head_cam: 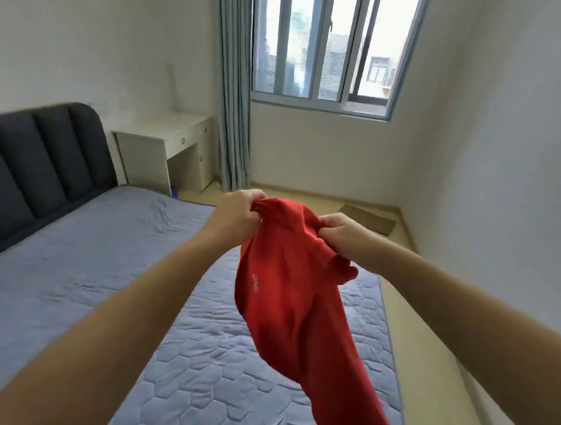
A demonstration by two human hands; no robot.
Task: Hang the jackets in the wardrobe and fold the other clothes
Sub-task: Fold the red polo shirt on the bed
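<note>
Red cloth hung in the air above the mattress (75, 266): a red garment (287, 310) held up by its top edge, its loose length trailing down toward five o'clock. The left hand (237, 211) was closed tight, fingers curled round a bunched fold at the garment's eleven o'clock corner, while the right hand (340, 233) pinched the fabric at its two o'clock side, thumb and fingers clamped. At ten o'clock stood a dark padded headboard (41, 160), with a white desk (175, 142) beyond.
</note>
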